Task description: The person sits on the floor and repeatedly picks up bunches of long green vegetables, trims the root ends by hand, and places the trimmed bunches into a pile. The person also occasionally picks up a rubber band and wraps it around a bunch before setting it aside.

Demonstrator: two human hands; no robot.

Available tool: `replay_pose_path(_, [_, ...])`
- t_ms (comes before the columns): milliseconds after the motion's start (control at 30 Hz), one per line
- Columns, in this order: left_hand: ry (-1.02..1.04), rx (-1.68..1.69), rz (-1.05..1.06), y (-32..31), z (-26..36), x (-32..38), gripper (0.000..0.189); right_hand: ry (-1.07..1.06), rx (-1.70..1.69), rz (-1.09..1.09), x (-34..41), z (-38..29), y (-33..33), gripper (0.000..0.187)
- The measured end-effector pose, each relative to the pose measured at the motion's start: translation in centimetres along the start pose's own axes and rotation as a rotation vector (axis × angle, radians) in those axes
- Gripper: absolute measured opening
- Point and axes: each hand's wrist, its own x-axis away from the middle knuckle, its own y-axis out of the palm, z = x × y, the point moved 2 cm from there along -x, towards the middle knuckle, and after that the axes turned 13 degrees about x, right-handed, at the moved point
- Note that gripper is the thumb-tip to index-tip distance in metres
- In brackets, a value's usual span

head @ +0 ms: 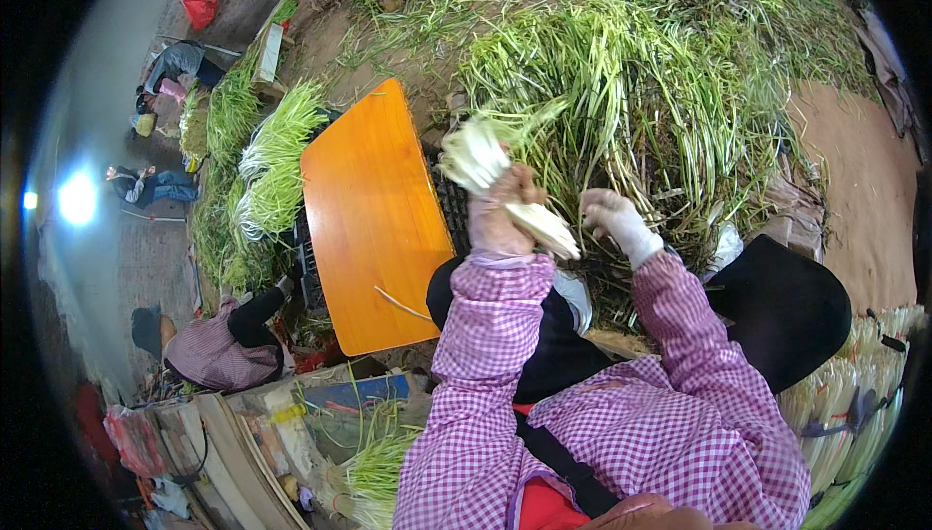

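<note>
My left hand (504, 218) grips a bunch of pale-stemmed leafy greens (475, 157), which sticks out on both sides of the fist and is blurred. White stem ends (545, 230) show at its right side. My right hand (615, 223), in a whitish covering, is held over the near edge of a big heap of long-leaved greens (619, 93). Its fingers are curled and blurred; whether they hold a stalk cannot be told. To the left of my left hand stands an orange wooden board (375, 224), with one loose pale stalk (400, 303) on it.
Bundled greens (280, 159) with white ends lie beyond the board. A person in a checked top (226, 344) sits at the left; two others (178, 68) are farther off. Tied bundles (844, 384) stand at the right, and more greens (375, 479) lie behind my left elbow.
</note>
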Motion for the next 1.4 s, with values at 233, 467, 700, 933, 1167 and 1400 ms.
replay_pose_path(233, [0.381, -0.059, -0.076, 1.3, 6.1, 0.1, 0.029, 0.077, 0.012, 0.517, -9.2, 6.9, 1.0, 0.042])
replay_pose_path(467, [0.082, -0.017, -0.04, 0.4, 2.9, -0.7, 0.036, 0.041, -0.193, 0.32, -6.6, 2.9, -0.1, 0.009])
replay_pose_path(700, [-0.209, -0.291, 0.091, -0.1, -5.8, -0.1, 0.036, -0.223, 0.008, 0.231, 4.9, -4.5, -2.3, 0.008])
replay_pose_path(933, [-0.253, -0.099, -0.033, -0.6, -8.3, 0.9, 0.029, -0.346, 0.526, 0.281, 9.1, -5.7, -1.0, 0.014])
replay_pose_path(1167, [-0.23, -0.413, 0.04, -1.3, -8.9, 2.1, 0.03, -0.498, 0.382, 0.634, 8.9, -7.4, -5.3, 0.017])
replay_pose_path(1400, [-0.215, -0.338, 0.168, -3.9, -11.0, 3.1, 0.028, -0.269, -0.142, 0.325, 7.0, -4.5, -2.3, 0.012])
